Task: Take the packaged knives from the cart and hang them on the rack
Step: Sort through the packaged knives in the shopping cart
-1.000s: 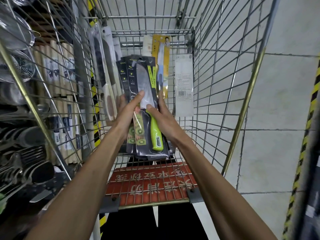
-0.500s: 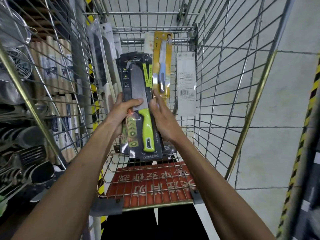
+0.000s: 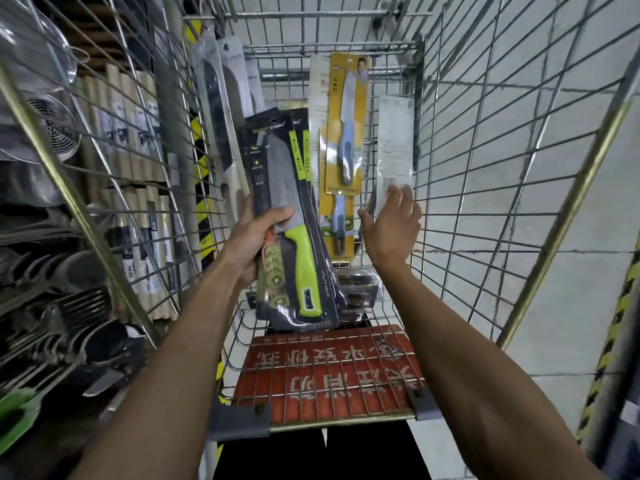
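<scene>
the green knife packs (image 3: 281, 174) are a small stack of black cards, held upright over the cart (image 3: 485, 168), so nothing's hung yet. left hand (image 3: 246, 242) grips them around the middle, with the thumb across the front of the top blade and the fingers wrapped round the back. probably that's to keep the stack squared up with the hang holes on top. right hand (image 3: 391, 230) is free, fingers spread and loose, holding nothing. it's just in front of the white pack (image 3: 394, 147) and right beside the yellow pack (image 3: 346, 133), both leaning on the cart's far wall. my guess is it's going for one of them to add to the pile, can't tell which. more grey packs (image 3: 227, 109) lean on the left wall. red flap (image 3: 329, 372) lies flat at the near end. utensil shelves (image 3: 52, 306) run along the left outside the cart, but i can't make out the actual knife rack from here.
</scene>
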